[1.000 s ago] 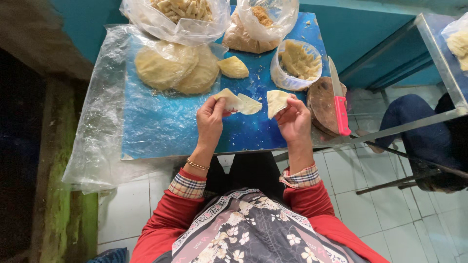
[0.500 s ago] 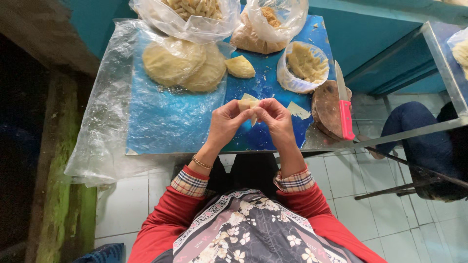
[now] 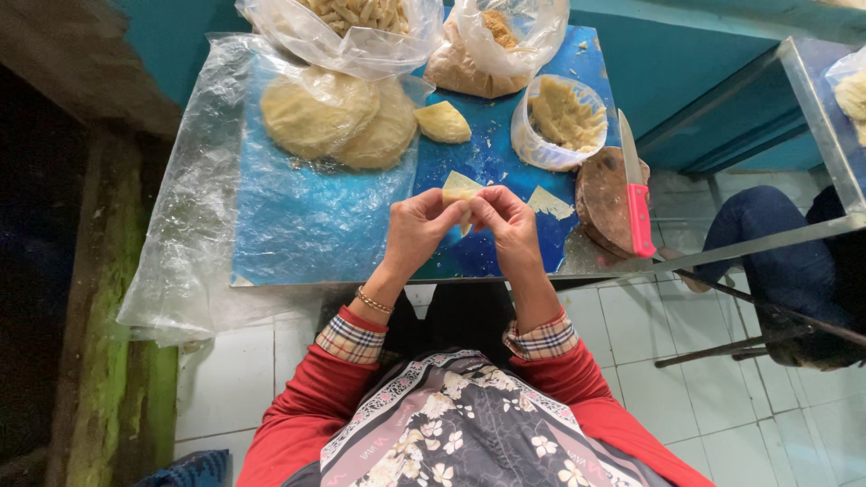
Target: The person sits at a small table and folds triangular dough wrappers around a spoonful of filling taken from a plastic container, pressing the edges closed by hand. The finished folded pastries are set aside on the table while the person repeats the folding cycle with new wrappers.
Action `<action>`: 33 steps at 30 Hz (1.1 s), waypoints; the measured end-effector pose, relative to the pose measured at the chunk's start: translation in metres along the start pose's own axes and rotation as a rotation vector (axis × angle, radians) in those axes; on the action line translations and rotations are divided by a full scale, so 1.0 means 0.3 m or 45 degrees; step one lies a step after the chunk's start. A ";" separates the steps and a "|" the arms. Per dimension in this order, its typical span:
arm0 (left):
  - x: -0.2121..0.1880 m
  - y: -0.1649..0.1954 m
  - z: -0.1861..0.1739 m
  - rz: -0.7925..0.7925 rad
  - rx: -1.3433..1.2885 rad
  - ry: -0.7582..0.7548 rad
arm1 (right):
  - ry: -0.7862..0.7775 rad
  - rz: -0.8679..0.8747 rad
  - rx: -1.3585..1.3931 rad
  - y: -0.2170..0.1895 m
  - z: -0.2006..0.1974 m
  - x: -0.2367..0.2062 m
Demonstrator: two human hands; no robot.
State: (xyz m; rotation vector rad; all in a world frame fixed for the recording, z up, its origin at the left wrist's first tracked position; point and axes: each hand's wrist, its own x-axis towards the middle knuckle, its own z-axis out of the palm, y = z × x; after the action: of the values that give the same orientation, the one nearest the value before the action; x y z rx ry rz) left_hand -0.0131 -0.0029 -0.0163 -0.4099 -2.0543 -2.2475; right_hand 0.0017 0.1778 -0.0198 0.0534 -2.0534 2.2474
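Both of my hands meet over the blue table (image 3: 316,234), pinching one pale triangular dough wrapper (image 3: 458,188) between them. My left hand (image 3: 417,225) grips its left side and my right hand (image 3: 507,221) its right side. A second cut wrapper (image 3: 550,202) lies on the table just right of my right hand. A folded pale pastry (image 3: 443,122) rests farther back. A clear tub of yellowish filling (image 3: 561,117) stands beyond my right hand.
Round dough sheets under clear plastic (image 3: 334,117) lie at the back left. Two plastic bags (image 3: 361,27) (image 3: 496,45) sit at the far edge. A red-handled knife (image 3: 635,185) rests on a round wooden board (image 3: 604,200). Another person's leg (image 3: 767,225) is at the right.
My hands came together from apart; each held a piece a second ago, and now both pinch one wrapper. One wrapper piece now lies on the table by my right hand.
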 end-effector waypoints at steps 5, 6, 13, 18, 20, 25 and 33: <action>0.004 -0.002 0.001 -0.014 0.073 0.061 | 0.008 0.166 0.310 0.009 -0.007 0.002; 0.002 -0.001 0.001 0.000 0.061 0.055 | 0.005 0.163 0.332 0.010 -0.009 0.003; -0.003 -0.005 0.006 0.027 0.147 0.008 | 0.053 0.045 0.067 -0.023 0.013 -0.016; 0.022 -0.052 -0.005 -0.147 -0.231 -0.060 | 0.077 -0.263 -0.402 -0.065 0.086 -0.048; 0.025 -0.070 -0.006 -0.169 -0.391 -0.108 | 0.170 -0.397 -0.674 -0.076 0.110 -0.056; 0.024 -0.090 -0.011 -0.177 -0.423 -0.167 | 0.127 -0.514 -0.726 -0.089 0.096 -0.057; 0.027 -0.094 -0.011 -0.176 -0.396 -0.167 | 0.074 -0.093 0.114 0.009 -0.008 -0.030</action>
State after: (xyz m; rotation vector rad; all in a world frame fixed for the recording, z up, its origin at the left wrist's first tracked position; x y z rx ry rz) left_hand -0.0277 -0.0023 -0.0418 -0.4581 -1.8408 -2.7041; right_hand 0.0105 0.1795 -0.0236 0.0677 -1.8896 2.2681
